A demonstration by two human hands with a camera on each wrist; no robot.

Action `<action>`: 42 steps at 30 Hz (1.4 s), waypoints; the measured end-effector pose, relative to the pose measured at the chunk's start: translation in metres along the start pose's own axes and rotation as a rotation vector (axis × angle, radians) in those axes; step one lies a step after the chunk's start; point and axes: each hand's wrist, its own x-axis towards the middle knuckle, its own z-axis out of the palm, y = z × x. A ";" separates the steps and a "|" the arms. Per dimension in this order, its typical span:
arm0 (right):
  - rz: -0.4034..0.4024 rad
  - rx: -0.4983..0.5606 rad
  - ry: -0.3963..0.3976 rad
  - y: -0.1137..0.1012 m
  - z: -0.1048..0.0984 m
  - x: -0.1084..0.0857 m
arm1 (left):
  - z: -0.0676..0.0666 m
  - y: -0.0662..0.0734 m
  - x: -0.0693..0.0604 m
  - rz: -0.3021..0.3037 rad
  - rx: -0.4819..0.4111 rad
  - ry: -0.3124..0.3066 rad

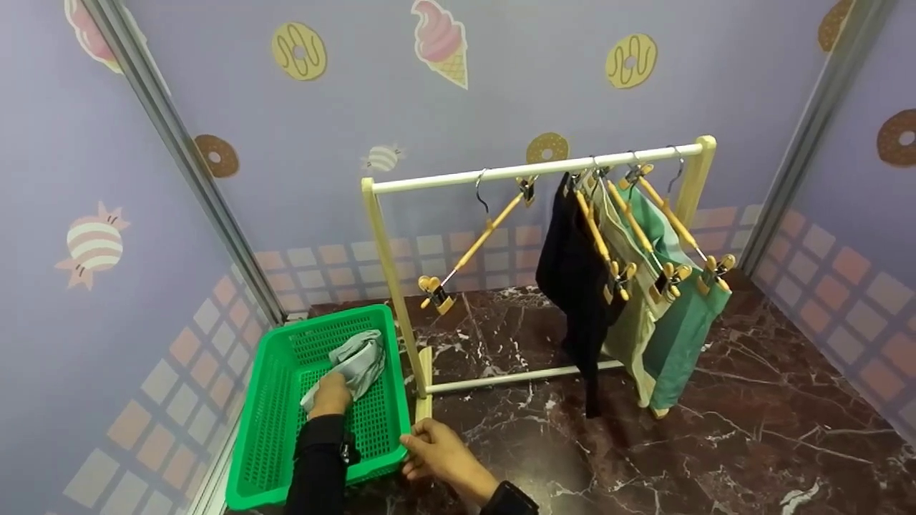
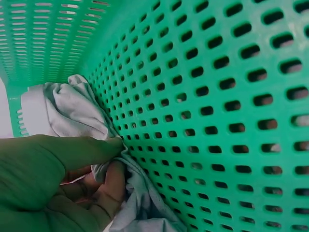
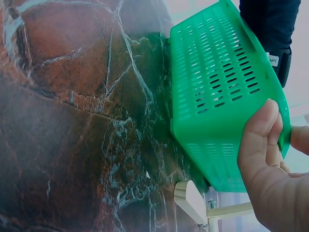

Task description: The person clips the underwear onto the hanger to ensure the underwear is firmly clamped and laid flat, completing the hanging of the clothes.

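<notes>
Inside the green plastic basket (image 1: 261, 400), my left hand (image 1: 331, 395) pinches a crumpled light grey garment (image 1: 363, 363). The left wrist view shows the thumb and fingers of that hand (image 2: 72, 179) on a fold of the cloth (image 2: 72, 108), close to the perforated basket floor or wall. At the basket's near right corner my right hand (image 1: 447, 456) grips the rim. In the right wrist view this hand (image 3: 265, 159) has fingers on either side of the rim, at a corner of the basket (image 3: 207, 125).
A rack (image 1: 458, 179) stands right of the basket. A bare clip hanger (image 1: 486, 232) hangs at its left. Black (image 1: 572, 279), beige (image 1: 626, 315) and green garments (image 1: 683, 336) hang clipped at its right. Beneath is a dark marbled surface (image 1: 544, 443); patterned walls (image 1: 501, 107) enclose it.
</notes>
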 end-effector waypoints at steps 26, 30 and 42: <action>0.027 -0.007 0.012 -0.007 0.001 -0.005 | -0.064 0.026 -0.050 0.248 -0.308 0.327; 0.036 -0.016 0.001 -0.007 0.002 -0.010 | -0.075 0.035 -0.063 0.273 -0.383 0.366; -0.140 -0.295 0.025 -0.008 -0.041 -0.044 | -0.104 0.063 -0.102 0.310 -0.540 0.586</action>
